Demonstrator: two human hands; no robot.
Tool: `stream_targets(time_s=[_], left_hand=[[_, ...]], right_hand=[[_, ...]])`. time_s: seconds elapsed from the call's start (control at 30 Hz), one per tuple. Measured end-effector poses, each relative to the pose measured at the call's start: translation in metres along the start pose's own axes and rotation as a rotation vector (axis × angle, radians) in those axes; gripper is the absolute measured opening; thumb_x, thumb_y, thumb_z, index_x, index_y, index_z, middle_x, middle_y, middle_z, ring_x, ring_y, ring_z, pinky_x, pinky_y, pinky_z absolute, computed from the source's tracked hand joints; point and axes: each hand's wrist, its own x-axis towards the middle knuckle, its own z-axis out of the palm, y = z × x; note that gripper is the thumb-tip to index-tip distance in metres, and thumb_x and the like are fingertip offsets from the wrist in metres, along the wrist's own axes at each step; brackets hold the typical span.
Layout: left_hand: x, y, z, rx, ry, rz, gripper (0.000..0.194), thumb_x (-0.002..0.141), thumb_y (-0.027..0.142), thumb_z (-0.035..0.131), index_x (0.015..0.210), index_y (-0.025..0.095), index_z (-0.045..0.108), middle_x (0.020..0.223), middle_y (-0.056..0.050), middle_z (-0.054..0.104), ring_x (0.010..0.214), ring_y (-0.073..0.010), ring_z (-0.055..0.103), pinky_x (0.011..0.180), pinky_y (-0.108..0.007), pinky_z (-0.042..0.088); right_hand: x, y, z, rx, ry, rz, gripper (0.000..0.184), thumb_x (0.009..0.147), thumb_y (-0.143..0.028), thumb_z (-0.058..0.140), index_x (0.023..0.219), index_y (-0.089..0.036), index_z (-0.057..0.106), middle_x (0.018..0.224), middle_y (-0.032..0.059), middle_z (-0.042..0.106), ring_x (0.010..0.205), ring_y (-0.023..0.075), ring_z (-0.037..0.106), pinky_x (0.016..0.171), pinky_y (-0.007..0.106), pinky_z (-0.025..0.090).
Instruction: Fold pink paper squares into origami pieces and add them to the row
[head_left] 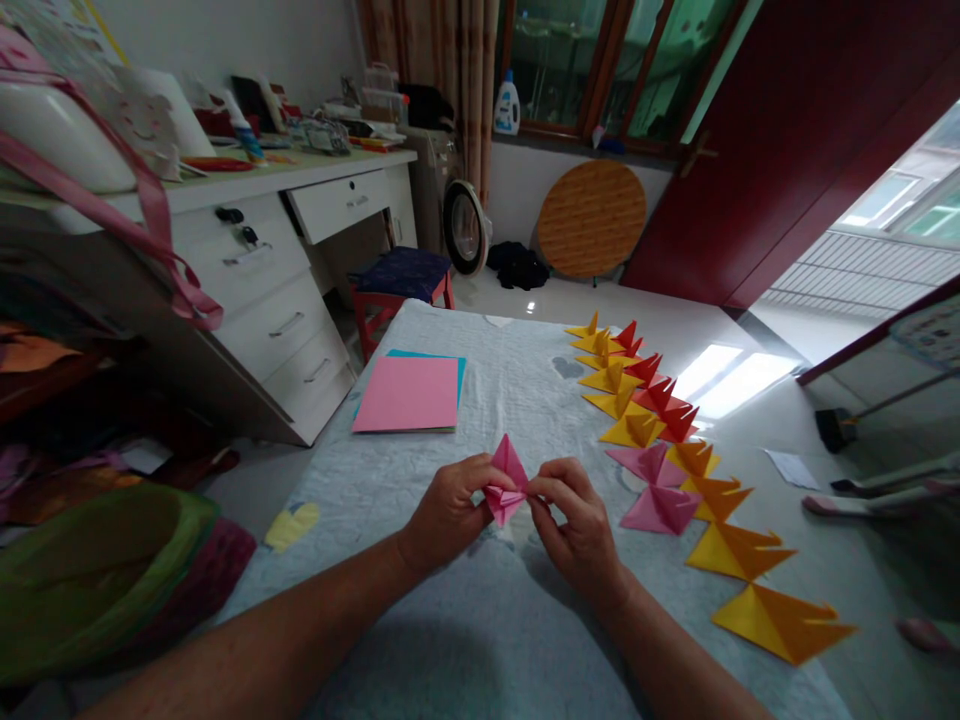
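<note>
A small pink folded paper piece point(506, 480) is held between both hands above a pale blue cloth-covered table point(450, 620). My left hand point(448, 513) pinches its left side with closed fingers. My right hand point(574, 525) pinches its right side, fingers curled. One pointed tip of the pink piece sticks upward between the hands. To the right lie rows of finished folded pieces: yellow ones point(780, 620), red ones point(664, 395) and two pink ones point(654, 490).
A stack of flat paper sheets, pink on top of teal point(409, 393), lies at the table's far left. A white desk with drawers point(277, 300) and a red stool point(401, 280) stand beyond. A green bag point(90, 570) sits at left.
</note>
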Motion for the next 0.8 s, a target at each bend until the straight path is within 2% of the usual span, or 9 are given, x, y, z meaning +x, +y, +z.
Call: stream_targets(time_s=[0.2, 0.4, 0.53, 0.7, 0.8], left_hand=[[0.0006, 0.0057, -0.0022, 0.015, 0.005, 0.012, 0.017, 0.089, 0.031, 0.068, 0.08, 0.018, 0.073, 0.073, -0.003, 0.069, 0.067, -0.0136, 0.062, 0.065, -0.023, 0.045], [-0.0003, 0.0058, -0.0008, 0.028, 0.048, 0.037, 0.014, 0.086, 0.03, 0.071, 0.08, 0.018, 0.073, 0.073, -0.003, 0.07, 0.068, -0.0135, 0.063, 0.065, -0.023, 0.046], [-0.0007, 0.0059, 0.0013, 0.011, 0.045, 0.026, 0.011, 0.085, 0.027, 0.073, 0.08, 0.017, 0.071, 0.074, -0.002, 0.07, 0.067, -0.0127, 0.063, 0.065, -0.022, 0.046], [-0.001, 0.0082, 0.0021, -0.018, 0.023, -0.022, 0.01, 0.085, 0.022, 0.071, 0.077, 0.017, 0.068, 0.072, 0.0, 0.066, 0.066, -0.0114, 0.06, 0.065, -0.021, 0.045], [-0.0025, 0.01, 0.0026, -0.035, 0.067, -0.118, 0.005, 0.084, 0.02, 0.07, 0.084, 0.018, 0.066, 0.074, 0.002, 0.063, 0.065, -0.0108, 0.057, 0.065, -0.021, 0.045]], right_hand=[[0.001, -0.0015, -0.0008, 0.009, -0.033, 0.047, 0.017, 0.088, -0.008, 0.055, 0.094, -0.021, 0.064, 0.09, 0.0058, 0.057, 0.083, 0.0178, 0.058, 0.068, 0.029, 0.049], [0.0006, -0.0004, -0.0015, 0.005, 0.001, 0.063, 0.011, 0.086, -0.01, 0.058, 0.086, -0.021, 0.056, 0.086, 0.0026, 0.054, 0.074, 0.0144, 0.053, 0.062, 0.025, 0.046], [0.0011, 0.0013, -0.0001, 0.058, -0.009, 0.106, 0.019, 0.084, -0.012, 0.062, 0.099, -0.021, 0.056, 0.089, 0.0023, 0.054, 0.071, 0.0139, 0.052, 0.061, 0.025, 0.046], [0.0049, -0.0005, 0.0012, 0.14, -0.089, 0.092, 0.009, 0.089, -0.012, 0.058, 0.088, -0.021, 0.059, 0.085, 0.0016, 0.055, 0.074, 0.0137, 0.053, 0.063, 0.024, 0.044], [0.0061, -0.0013, 0.0011, 0.182, -0.097, 0.133, 0.011, 0.091, -0.014, 0.057, 0.083, -0.021, 0.057, 0.081, 0.0006, 0.053, 0.073, 0.0133, 0.053, 0.065, 0.025, 0.043]])
